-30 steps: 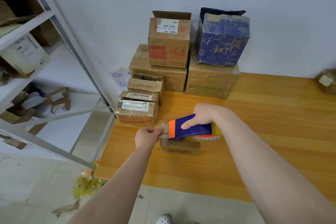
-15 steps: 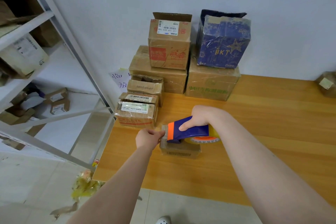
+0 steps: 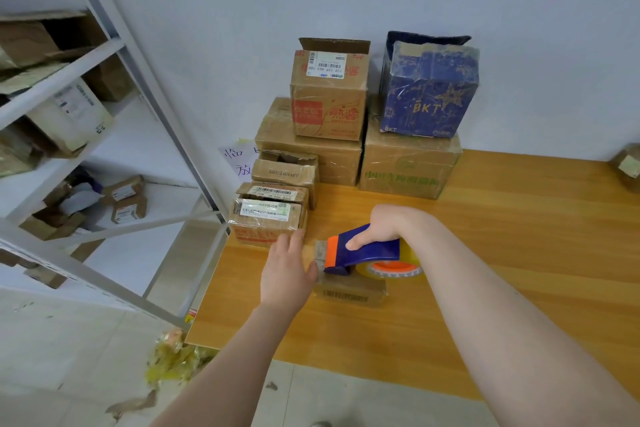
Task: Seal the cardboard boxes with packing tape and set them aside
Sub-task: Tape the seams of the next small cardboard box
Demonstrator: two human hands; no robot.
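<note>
Two hands in view. Right hand [image 3: 381,229] grasps the handle of the tape dispenser [image 3: 367,250], which sits on top of the small cardboard box [image 3: 349,293]. Left hand [image 3: 287,270] is released, fingers straight, holding nothing, thumb at the box's left end; contact cannot be confirmed. Box lies on the wooden table [image 3: 502,270], near its left front corner. Behind it stand small taped boxes [image 3: 266,222], larger cartons [image 3: 408,166] and a blue box [image 3: 429,94]. Metal shelving [image 3: 114,45] stands to the left
</note>
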